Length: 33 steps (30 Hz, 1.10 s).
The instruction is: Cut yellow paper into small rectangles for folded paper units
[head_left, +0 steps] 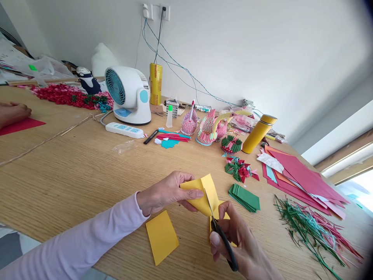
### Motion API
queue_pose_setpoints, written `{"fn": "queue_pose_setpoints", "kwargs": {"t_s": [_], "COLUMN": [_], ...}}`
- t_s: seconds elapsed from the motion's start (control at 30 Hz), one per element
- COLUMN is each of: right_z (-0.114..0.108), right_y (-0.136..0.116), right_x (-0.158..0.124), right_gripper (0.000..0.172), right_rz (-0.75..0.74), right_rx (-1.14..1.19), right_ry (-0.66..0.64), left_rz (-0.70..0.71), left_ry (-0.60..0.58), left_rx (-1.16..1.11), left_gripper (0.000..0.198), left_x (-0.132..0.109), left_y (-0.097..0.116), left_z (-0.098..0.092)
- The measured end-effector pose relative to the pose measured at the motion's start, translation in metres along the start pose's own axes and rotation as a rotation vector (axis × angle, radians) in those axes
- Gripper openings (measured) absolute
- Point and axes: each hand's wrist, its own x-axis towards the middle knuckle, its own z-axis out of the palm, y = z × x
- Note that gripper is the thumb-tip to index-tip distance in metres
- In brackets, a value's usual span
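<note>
My left hand (166,192) pinches a folded yellow paper (204,196) just above the wooden table (72,175). In my right hand (241,245) are black-handled scissors (218,229), fingers closed through the handles, the blades running up into the yellow paper. A cut yellow rectangle (161,236) lies flat on the table below my left wrist. A stack of small green paper rectangles (244,197) sits just right of the held paper.
Red and orange paper sheets (303,177) and green and pink paper strips (314,229) lie at right. Folded paper pieces (240,169), origami swans (208,128), a yellow flask (258,134), a fan (128,95) and power strip (124,130) stand farther back. Another person's hand (13,114) rests at far left on red paper.
</note>
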Motion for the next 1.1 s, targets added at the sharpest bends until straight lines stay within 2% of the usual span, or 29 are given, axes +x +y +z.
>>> {"fn": "queue_pose_setpoints", "kwargs": {"t_s": [0.13, 0.33, 0.6, 0.93, 1.1], "right_z": [0.002, 0.002, 0.005, 0.010, 0.013], "right_y": [0.001, 0.003, 0.010, 0.004, 0.004], "right_x": [-0.001, 0.000, 0.002, 0.001, 0.003], "right_gripper": [0.044, 0.046, 0.045, 0.044, 0.045], "right_rz": [-0.005, -0.009, -0.021, -0.002, 0.016], "right_rx": [0.051, 0.120, 0.145, 0.021, 0.065], "right_ry": [-0.012, -0.008, 0.002, 0.005, 0.024], "left_rz": [-0.017, 0.065, 0.075, 0.059, 0.050], "left_ry": [-0.026, -0.058, -0.005, -0.026, -0.032], "left_rx": [-0.023, -0.030, 0.034, 0.149, 0.145], "left_gripper": [0.030, 0.031, 0.033, 0.035, 0.035], "left_x": [0.000, -0.001, -0.001, -0.002, -0.004], "left_y": [0.000, -0.003, -0.003, 0.001, 0.003], "left_z": [-0.001, 0.000, 0.001, 0.003, 0.001]}}
